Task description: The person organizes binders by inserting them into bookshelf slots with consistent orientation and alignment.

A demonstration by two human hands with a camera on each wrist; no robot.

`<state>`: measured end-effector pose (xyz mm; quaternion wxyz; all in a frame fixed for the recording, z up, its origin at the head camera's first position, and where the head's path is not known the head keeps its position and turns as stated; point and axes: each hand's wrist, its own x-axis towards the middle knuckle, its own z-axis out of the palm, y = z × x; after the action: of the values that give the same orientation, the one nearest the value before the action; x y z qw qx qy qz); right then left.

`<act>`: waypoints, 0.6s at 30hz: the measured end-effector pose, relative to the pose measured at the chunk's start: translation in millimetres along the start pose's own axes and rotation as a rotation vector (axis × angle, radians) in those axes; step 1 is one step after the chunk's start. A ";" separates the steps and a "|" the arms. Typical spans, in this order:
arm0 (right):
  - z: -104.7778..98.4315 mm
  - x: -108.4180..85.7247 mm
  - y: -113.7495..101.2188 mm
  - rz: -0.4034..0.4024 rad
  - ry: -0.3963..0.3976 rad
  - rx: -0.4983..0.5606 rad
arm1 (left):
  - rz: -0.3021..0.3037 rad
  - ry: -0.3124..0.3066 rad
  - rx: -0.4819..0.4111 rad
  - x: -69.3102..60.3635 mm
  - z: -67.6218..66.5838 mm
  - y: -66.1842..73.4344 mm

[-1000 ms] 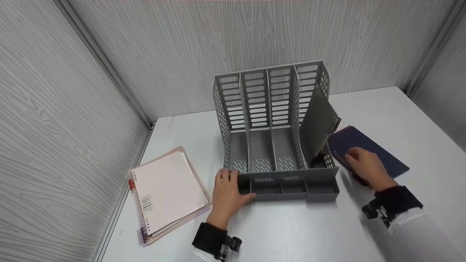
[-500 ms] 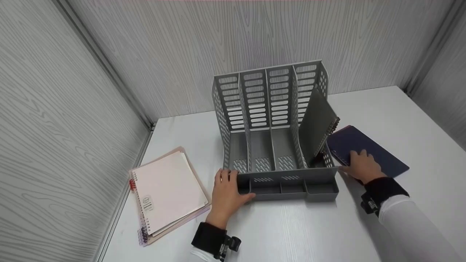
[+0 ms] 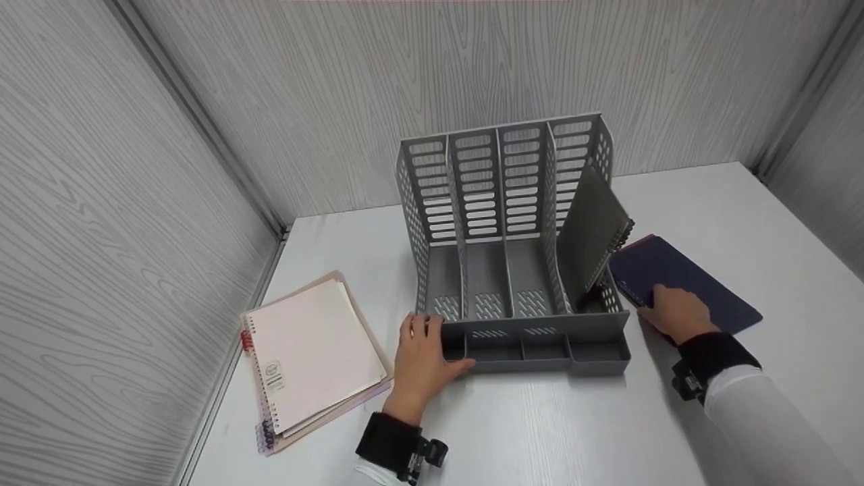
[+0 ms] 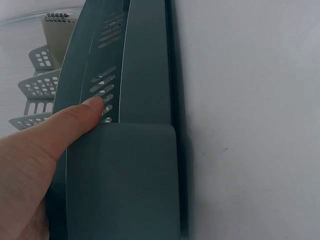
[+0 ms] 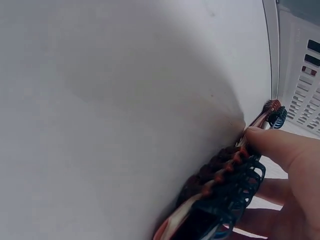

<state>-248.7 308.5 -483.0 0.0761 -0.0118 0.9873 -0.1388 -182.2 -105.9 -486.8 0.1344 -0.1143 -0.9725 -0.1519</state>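
A grey desk organizer (image 3: 526, 318) with four upright slots stands mid-table, and my left hand (image 3: 422, 368) grips its front left corner. In the left wrist view the thumb (image 4: 82, 117) lies against the organizer (image 4: 122, 180). On the right, a dark blue notebook (image 3: 702, 287) lies flat, a red edge showing beneath it. My right hand (image 3: 678, 314) is at its spiral side. The right wrist view shows that hand (image 5: 295, 185) pinching the edge of the stacked notebooks, thumb at the edge, other fingers curled by the dark and orange coils (image 5: 220, 180).
A grey spiral notebook (image 3: 587, 236) leans in the organizer's rightmost slot. At the left, a stack of pale pink spiral notebooks (image 3: 314, 351) lies on the table (image 3: 526, 432). Wood-grain panels (image 3: 432, 74) enclose the back and both sides.
From above the blue notebook's spiral side, my right hand has come down and spread over it, then its fingers drew in at the edge. The left hand has kept its hold on the organizer.
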 end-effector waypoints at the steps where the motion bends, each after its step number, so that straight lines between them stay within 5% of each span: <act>1: 0.0 -0.6 -0.5 -0.008 0.009 0.006 | 0.000 0.000 -0.001 -0.2 -0.1 0.0; 18: -0.3 -8.5 -0.6 -0.039 0.207 -0.072 | 0.029 0.037 0.015 -1.1 -1.5 1.0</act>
<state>-240.3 308.4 -481.3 -0.0293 -0.0193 0.9938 -0.1052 -180.6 -105.6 -485.4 0.1553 -0.1247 -0.9692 -0.1446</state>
